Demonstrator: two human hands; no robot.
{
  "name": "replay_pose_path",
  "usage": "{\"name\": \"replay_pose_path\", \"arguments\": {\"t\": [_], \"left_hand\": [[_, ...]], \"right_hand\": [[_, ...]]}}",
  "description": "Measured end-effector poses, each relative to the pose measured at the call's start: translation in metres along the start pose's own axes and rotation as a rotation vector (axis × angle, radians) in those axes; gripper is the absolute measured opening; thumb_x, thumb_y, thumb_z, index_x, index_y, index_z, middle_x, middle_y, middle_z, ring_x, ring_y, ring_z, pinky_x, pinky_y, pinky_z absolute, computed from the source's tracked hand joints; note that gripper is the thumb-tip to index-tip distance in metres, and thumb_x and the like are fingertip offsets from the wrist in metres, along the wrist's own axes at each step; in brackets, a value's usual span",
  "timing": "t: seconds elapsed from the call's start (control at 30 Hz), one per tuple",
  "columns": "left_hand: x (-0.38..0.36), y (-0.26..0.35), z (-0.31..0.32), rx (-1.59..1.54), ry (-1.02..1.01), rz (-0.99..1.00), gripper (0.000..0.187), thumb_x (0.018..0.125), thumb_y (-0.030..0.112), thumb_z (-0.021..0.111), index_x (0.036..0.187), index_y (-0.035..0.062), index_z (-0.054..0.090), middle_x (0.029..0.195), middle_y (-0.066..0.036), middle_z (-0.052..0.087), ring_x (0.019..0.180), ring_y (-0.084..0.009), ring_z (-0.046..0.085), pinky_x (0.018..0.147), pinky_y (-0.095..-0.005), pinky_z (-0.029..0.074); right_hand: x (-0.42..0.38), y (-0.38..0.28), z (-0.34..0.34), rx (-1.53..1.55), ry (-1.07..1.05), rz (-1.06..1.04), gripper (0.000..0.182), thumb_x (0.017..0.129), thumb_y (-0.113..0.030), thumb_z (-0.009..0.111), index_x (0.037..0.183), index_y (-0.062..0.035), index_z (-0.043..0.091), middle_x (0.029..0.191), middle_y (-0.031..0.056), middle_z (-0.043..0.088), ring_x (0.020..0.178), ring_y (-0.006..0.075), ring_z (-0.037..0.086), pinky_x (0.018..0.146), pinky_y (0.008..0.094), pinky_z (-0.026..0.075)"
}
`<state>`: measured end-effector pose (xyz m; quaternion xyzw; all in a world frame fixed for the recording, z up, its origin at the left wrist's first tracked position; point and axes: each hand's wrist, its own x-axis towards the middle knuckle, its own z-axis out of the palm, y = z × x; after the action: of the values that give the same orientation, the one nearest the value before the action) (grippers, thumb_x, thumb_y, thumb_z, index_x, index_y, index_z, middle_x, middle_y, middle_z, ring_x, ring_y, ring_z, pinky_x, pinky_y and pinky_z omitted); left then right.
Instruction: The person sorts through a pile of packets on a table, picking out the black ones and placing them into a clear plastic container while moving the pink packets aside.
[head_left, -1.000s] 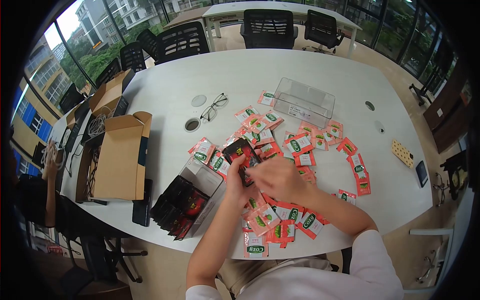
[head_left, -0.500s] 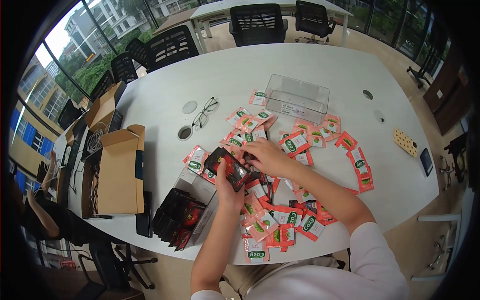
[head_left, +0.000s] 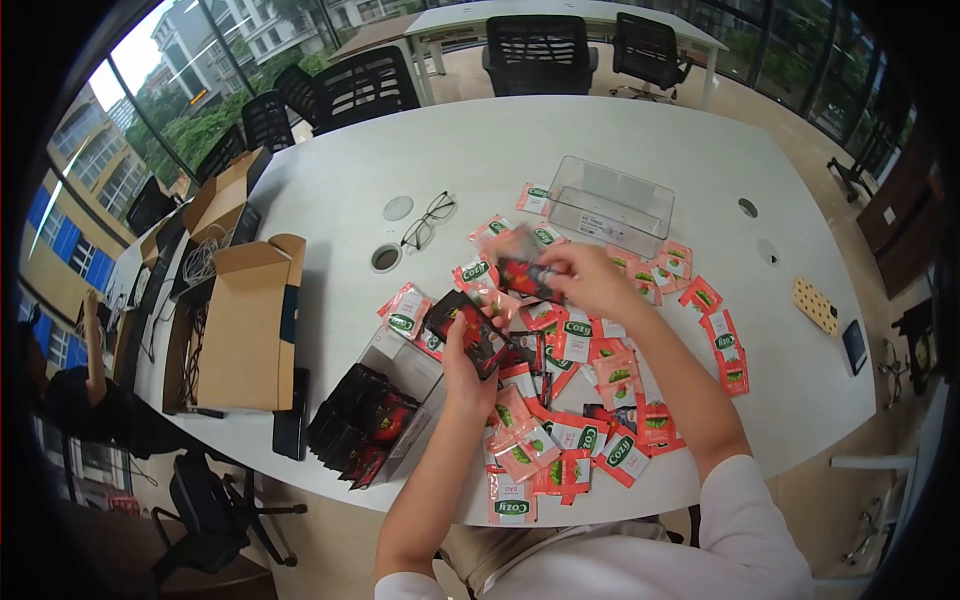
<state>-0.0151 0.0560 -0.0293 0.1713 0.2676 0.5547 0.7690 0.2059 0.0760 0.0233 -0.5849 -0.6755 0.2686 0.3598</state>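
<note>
My left hand [head_left: 468,372] is closed round a small stack of black sachets [head_left: 470,330] with red print. In the fingers of my right hand [head_left: 592,278] is another black sachet [head_left: 530,280], blurred at its upper end and held over the pile. Beneath both hands spread many pink and red Cozy sachets [head_left: 577,338], with a few black sachets [head_left: 527,350] among them. To the left of my left hand, a clear plastic bin [head_left: 425,385] lies with a thick row of black sachets [head_left: 365,420] in it.
A second clear plastic bin [head_left: 612,205] stands behind the pile. Eyeglasses [head_left: 430,220] lie near the round table holes. Open cardboard boxes [head_left: 250,350] stand at left. A yellow spotted phone case [head_left: 816,306] and a dark phone [head_left: 854,346] lie at right. Another person's arm [head_left: 95,345] shows far left.
My right hand has lifted a black sachet up and right, away from my left hand. My left hand keeps its stack. The whole view has shifted slightly.
</note>
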Motion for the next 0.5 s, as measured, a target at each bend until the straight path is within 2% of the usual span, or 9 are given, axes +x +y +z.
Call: {"name": "replay_pose_path", "arguments": {"t": [0.03, 0.1, 0.17, 0.23, 0.33, 0.43, 0.5], "left_hand": [[-0.003, 0.001, 0.005, 0.004, 0.087, -0.006, 0.036, 0.101, 0.034, 0.05, 0.111, 0.0005, 0.059, 0.099, -0.008, 0.066, 0.092, -0.0201, 0.064, 0.089, -0.0334, 0.051], [-0.007, 0.004, 0.009, 0.011, 0.068, -0.031, 0.034, 0.101, 0.034, 0.052, 0.112, 0.0033, 0.06, 0.102, -0.006, 0.068, 0.095, -0.0188, 0.066, 0.09, -0.0347, 0.051], [-0.003, 0.002, 0.002, -0.013, -0.016, -0.054, 0.035, 0.1, 0.037, 0.054, 0.115, 0.0064, 0.061, 0.108, -0.006, 0.069, 0.097, -0.0185, 0.067, 0.091, -0.0363, 0.052], [-0.009, 0.004, 0.01, -0.037, -0.013, -0.063, 0.038, 0.1, 0.04, 0.054, 0.117, 0.0069, 0.06, 0.109, -0.007, 0.069, 0.099, -0.0189, 0.067, 0.093, -0.0369, 0.051], [-0.015, 0.007, 0.016, 0.008, -0.078, -0.079, 0.044, 0.1, 0.042, 0.049, 0.122, 0.0059, 0.058, 0.115, -0.011, 0.067, 0.106, -0.023, 0.066, 0.097, -0.0378, 0.051], [-0.014, 0.008, 0.014, 0.116, -0.098, -0.103, 0.042, 0.098, 0.036, 0.047, 0.124, 0.0042, 0.057, 0.117, -0.013, 0.067, 0.109, -0.0256, 0.065, 0.097, -0.0399, 0.052], [-0.012, 0.01, 0.01, 0.089, -0.13, -0.127, 0.037, 0.096, 0.027, 0.048, 0.123, 0.0032, 0.057, 0.117, -0.013, 0.066, 0.109, -0.0248, 0.065, 0.098, -0.0402, 0.052]], "right_hand": [[0.0, -0.01, -0.01, 0.059, -0.015, 0.065, 0.024, 0.084, -0.005, 0.07, 0.107, 0.0018, 0.064, 0.085, 0.0059, 0.064, 0.079, 0.0135, 0.065, 0.066, 0.0303, 0.052], [-0.002, -0.031, -0.027, 0.174, -0.039, 0.201, 0.021, 0.088, -0.007, 0.068, 0.106, 0.0034, 0.063, 0.088, 0.0048, 0.064, 0.082, 0.011, 0.065, 0.067, 0.0281, 0.053], [-0.005, -0.035, -0.024, 0.448, -0.069, 0.189, 0.02, 0.09, -0.008, 0.067, 0.106, 0.0037, 0.062, 0.089, 0.0046, 0.065, 0.082, 0.0106, 0.066, 0.067, 0.0267, 0.054], [-0.013, -0.041, -0.016, 0.637, -0.123, 0.172, 0.022, 0.09, -0.009, 0.069, 0.108, 0.0012, 0.062, 0.09, 0.0035, 0.067, 0.079, 0.0111, 0.066, 0.069, 0.0262, 0.055], [-0.021, -0.038, 0.006, 0.539, -0.345, 0.139, 0.022, 0.088, -0.01, 0.071, 0.106, 0.0006, 0.063, 0.088, 0.0036, 0.066, 0.076, 0.0105, 0.066, 0.069, 0.0255, 0.055], [-0.027, -0.041, 0.026, 0.197, -0.401, 0.107, 0.023, 0.085, -0.01, 0.074, 0.103, -0.0003, 0.063, 0.089, 0.0044, 0.067, 0.076, 0.0104, 0.066, 0.07, 0.0258, 0.053], [-0.028, -0.045, 0.025, 0.241, -0.302, 0.034, 0.023, 0.084, -0.01, 0.074, 0.102, -0.0003, 0.064, 0.089, 0.0046, 0.067, 0.078, 0.0108, 0.066, 0.07, 0.0267, 0.053]]}}
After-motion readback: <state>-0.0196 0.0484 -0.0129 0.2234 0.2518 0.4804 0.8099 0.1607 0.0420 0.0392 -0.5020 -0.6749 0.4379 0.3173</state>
